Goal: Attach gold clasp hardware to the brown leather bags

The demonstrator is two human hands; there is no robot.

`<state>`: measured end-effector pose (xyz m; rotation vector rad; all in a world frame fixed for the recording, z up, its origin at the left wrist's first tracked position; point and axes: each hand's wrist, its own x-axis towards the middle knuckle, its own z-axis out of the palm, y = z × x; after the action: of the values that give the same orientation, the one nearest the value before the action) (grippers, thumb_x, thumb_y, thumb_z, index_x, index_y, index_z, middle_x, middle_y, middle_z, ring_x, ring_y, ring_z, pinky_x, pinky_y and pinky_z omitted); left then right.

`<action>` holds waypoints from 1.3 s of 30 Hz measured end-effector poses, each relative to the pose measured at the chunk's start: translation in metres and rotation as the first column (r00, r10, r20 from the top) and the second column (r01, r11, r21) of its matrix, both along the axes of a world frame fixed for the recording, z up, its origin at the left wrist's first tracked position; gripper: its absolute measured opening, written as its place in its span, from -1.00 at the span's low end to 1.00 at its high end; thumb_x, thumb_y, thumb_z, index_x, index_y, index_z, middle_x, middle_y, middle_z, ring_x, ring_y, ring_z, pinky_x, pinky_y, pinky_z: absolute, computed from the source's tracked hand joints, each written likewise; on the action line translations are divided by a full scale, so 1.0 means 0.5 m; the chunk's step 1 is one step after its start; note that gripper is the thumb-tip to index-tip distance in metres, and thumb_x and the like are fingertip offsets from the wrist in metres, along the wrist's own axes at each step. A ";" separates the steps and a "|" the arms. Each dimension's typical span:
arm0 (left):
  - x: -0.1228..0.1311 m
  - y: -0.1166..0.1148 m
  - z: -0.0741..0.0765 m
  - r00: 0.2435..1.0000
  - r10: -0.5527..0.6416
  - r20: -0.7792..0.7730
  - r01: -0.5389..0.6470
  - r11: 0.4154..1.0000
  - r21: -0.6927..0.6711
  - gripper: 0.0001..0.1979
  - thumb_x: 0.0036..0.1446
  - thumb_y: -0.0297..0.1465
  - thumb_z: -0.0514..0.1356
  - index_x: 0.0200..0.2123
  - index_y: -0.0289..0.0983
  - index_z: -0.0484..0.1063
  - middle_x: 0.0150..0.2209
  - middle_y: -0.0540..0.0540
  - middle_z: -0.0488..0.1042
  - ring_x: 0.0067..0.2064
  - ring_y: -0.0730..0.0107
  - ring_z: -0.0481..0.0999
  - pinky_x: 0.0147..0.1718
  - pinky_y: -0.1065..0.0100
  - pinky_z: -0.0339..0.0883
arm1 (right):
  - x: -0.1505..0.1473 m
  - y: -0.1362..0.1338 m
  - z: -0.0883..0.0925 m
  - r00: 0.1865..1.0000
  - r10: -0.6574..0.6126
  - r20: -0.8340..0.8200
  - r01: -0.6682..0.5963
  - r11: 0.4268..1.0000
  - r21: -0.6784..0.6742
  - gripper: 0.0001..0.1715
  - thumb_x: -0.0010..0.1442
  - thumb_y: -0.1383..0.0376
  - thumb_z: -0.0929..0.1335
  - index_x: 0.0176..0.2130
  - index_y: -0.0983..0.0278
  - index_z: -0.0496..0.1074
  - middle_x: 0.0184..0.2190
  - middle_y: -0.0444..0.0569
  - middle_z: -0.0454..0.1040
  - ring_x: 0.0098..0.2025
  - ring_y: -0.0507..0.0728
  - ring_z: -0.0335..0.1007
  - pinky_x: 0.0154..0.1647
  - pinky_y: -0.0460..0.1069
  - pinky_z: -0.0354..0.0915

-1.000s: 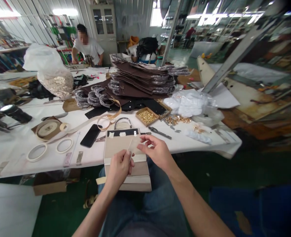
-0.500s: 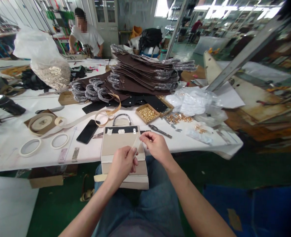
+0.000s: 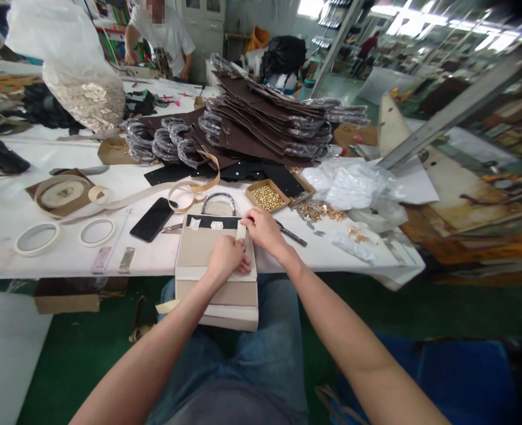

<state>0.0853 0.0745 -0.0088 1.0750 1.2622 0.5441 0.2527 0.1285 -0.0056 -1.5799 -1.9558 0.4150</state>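
A beige handbag panel point(image 3: 196, 251) with a dark top band point(image 3: 204, 222) lies over my lap and the table's edge. Its wrapped handle point(image 3: 219, 196) points away from me. White tape patches point(image 3: 217, 225) stick to the band. Between my hands, a short strip of white tape point(image 3: 241, 231) lies at the band's right end. My right hand point(image 3: 265, 231) pinches the strip's upper end. My left hand point(image 3: 227, 257) closes on its lower end and rests on the panel; part of the strip is hidden by its fingers.
Left on the table are tape rolls point(image 3: 37, 238), a phone point(image 3: 153, 219) and a webbing roll point(image 3: 61, 195). Behind the panel stand a box of gold studs point(image 3: 267, 196) and a stack of brown bag pieces point(image 3: 256, 124). A person point(image 3: 163, 38) works at the far side.
Both hands have brought the tape strip down and forward onto the panel's dark band, covering the small white label there. The view has tilted down.
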 end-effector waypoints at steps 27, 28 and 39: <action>-0.003 0.005 0.006 0.998 -0.033 0.058 0.042 0.986 -0.159 -0.63 0.49 -0.15 0.22 -0.13 -0.37 0.58 -0.51 -0.29 0.67 -0.52 0.10 0.70 -0.48 0.27 0.60 | 0.040 0.039 -0.018 0.975 0.017 -0.222 -0.069 0.970 -0.231 -0.64 0.24 0.18 0.61 0.01 0.26 0.78 -0.20 -0.02 0.73 -0.26 0.12 0.53 -0.16 0.02 0.40; -0.003 0.004 0.008 0.998 -0.037 0.057 0.046 0.985 -0.164 -0.62 0.49 -0.14 0.22 -0.13 -0.37 0.58 -0.52 -0.29 0.66 -0.53 0.10 0.69 -0.48 0.27 0.59 | 0.043 0.041 -0.009 0.982 0.069 -0.176 -0.109 0.967 -0.228 -0.61 0.23 0.21 0.62 0.05 0.25 0.78 -0.18 -0.02 0.73 -0.27 0.12 0.53 -0.15 0.02 0.40; 0.013 0.010 0.004 0.990 -0.094 0.104 0.112 0.976 -0.188 -0.74 0.41 -0.28 0.23 -0.23 -0.38 0.56 -0.52 -0.32 0.65 -0.56 0.09 0.67 -0.54 0.29 0.46 | 0.035 0.068 0.071 0.884 0.399 0.245 -0.331 0.903 -0.275 -0.67 0.16 0.29 0.62 -0.05 0.28 0.73 -0.21 -0.06 0.66 -0.27 0.10 0.49 -0.12 0.00 0.30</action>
<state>0.0916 0.0793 -0.0067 0.9352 1.1449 0.3806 0.2702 0.1628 0.0301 -1.4664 -2.5358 0.6004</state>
